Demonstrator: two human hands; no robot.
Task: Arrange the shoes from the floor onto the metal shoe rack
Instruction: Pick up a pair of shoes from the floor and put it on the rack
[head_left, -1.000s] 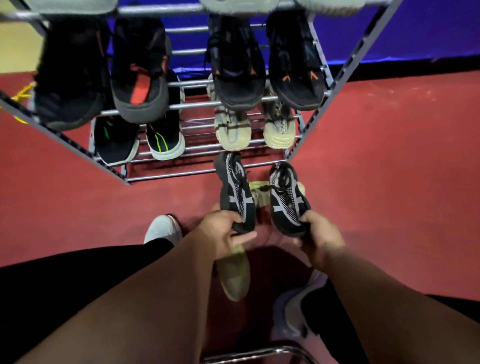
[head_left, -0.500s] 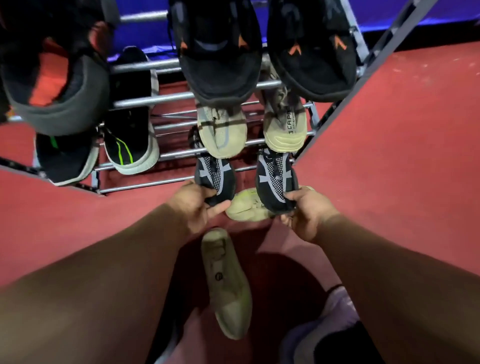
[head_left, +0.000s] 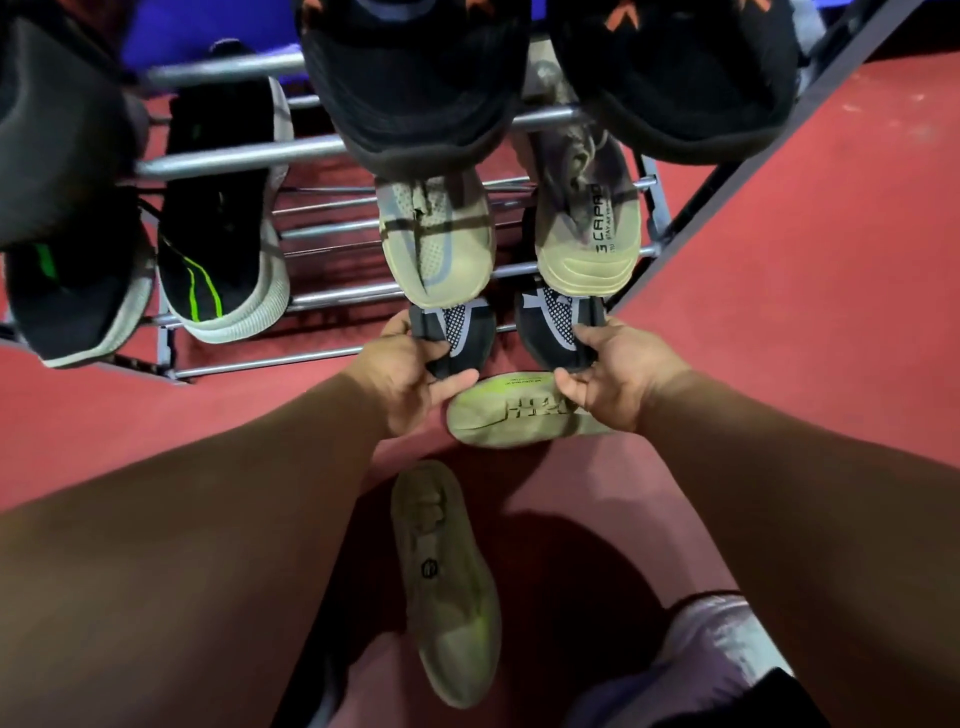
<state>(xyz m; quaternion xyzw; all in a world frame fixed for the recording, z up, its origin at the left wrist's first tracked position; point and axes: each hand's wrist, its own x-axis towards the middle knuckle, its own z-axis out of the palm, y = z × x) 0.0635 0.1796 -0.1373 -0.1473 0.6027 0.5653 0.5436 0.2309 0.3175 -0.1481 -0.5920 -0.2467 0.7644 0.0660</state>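
Note:
My left hand grips the heel of a black-and-white knit shoe. My right hand grips the heel of its twin. Both shoes point forward onto the lowest tier of the metal shoe rack, their toes hidden under the beige pair one tier up. Two olive-green shoes lie on the red floor: one on its side showing its sole just below my hands, one upright between my arms.
Black shoes with green stripes fill the left of the lower tiers. Black shoes with orange marks sit on a higher tier. The rack's slanted side frame runs at the right. Red floor spreads right and left.
Both hands have moved forward with the black-and-white shoes, pushing them under the beige pair onto the lowest tier. The view has come closer to the rack.

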